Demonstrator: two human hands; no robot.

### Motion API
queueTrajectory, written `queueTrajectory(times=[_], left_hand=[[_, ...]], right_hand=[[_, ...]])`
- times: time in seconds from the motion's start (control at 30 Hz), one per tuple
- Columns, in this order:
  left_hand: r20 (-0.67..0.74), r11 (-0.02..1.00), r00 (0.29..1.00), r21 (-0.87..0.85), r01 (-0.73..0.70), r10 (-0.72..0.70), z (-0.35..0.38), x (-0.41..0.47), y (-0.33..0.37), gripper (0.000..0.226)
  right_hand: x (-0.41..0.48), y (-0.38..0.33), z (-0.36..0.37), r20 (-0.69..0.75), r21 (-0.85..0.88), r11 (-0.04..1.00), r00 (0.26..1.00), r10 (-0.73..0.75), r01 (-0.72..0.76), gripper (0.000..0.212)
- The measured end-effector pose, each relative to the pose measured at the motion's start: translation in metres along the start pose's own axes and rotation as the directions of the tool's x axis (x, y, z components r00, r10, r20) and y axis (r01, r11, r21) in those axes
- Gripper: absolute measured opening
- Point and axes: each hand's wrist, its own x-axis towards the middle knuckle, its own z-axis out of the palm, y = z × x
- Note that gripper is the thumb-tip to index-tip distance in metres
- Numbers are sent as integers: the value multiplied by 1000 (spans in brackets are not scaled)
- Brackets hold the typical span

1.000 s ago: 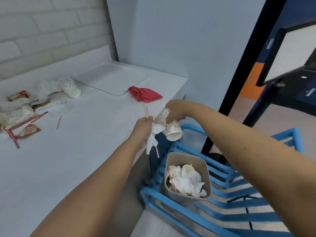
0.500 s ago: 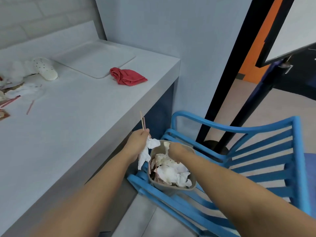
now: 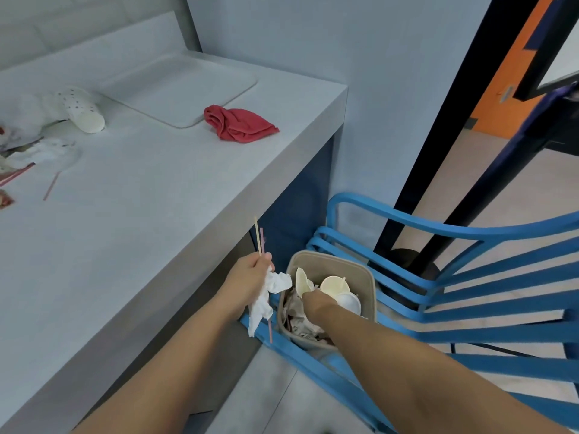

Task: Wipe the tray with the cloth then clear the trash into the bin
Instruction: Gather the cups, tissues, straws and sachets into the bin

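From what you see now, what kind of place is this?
Probably a café or canteen seating corner: a serving tray and a spotted paper cup lie on a white counter, and a small bin sits on a blue slatted chair.

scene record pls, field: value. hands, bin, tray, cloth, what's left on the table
left hand: beside the bin, gripping crumpled tissue and straws
right hand: down inside bin, grip hidden
bin: beige, on blue chair, holds cups and paper
tray: on table, bare
cloth: red, bunched, at the tray's near corner
table leftovers: dotted cup, tissues, wrappers, a straw at left
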Motion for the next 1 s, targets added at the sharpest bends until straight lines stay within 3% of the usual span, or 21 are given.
queueTrajectory(times=[0.03, 0.07, 0.1, 0.13, 0.2, 0.23, 0.3, 0.4, 0.47, 0.53, 0.67, 0.83, 0.93, 1.0], left_hand=[[-1, 1000, 1000, 12, -7, 7, 0, 0, -1, 36], [-3, 1000, 1000, 14, -11, 11, 0, 0, -1, 36], [-4, 1000, 1000, 11, -9, 9, 0, 1, -2, 36], [-7, 1000, 1000, 6, -8, 8, -1, 2, -3, 36], [-5, 1000, 1000, -17, 3, -3, -1, 5, -4, 35], [2, 1000, 1000, -21, 5, -5, 0, 6, -6, 34], [7, 1000, 1000, 4, -8, 8, 4, 8, -6, 31], [47, 997, 997, 37, -66, 64, 16, 10, 2, 26], [80, 990, 991, 73, -117, 111, 27, 13, 11, 27], [90, 983, 987, 108, -145, 136, 37, 16, 18, 29], [102, 963, 984, 212, -167, 148, 58, 20, 20, 26], [-19, 962, 994, 256, -101, 109, 80, 21, 1, 25], [-101, 967, 986, 233, -106, 132, 88, 21, -13, 19], [-132, 965, 979, 235, -118, 153, 94, 20, -22, 28]], right_hand=[[-5, 1, -12, -35, 335, 938, 994, 103, -85, 46], [-16, 0, -24, 42, 545, 823, 986, 164, -160, 49], [-23, 6, -37, -24, 660, 743, 985, 171, -113, 52], [-24, 11, -48, -148, 626, 779, 977, 156, -30, 53], [-29, 21, -71, -199, 747, 665, 958, 206, 12, 39], [-31, 25, -82, -226, 827, 559, 949, 219, 68, 31], [-48, 30, -105, -351, 847, 462, 929, 114, 263, 36], [-71, 37, -132, -381, 890, 261, 924, -25, 374, 38], [-78, 41, -135, -410, 864, 297, 911, -53, 406, 30], [-82, 47, -135, -450, 827, 391, 893, 29, 404, 27], [-86, 63, -123, -494, 820, 420, 852, 175, 389, 31], [-86, 81, -85, -459, 836, 465, 836, 302, 291, 37], [-80, 82, -60, -426, 837, 490, 850, 309, 242, 28], [-77, 78, -45, -407, 844, 485, 864, 298, 230, 31]])
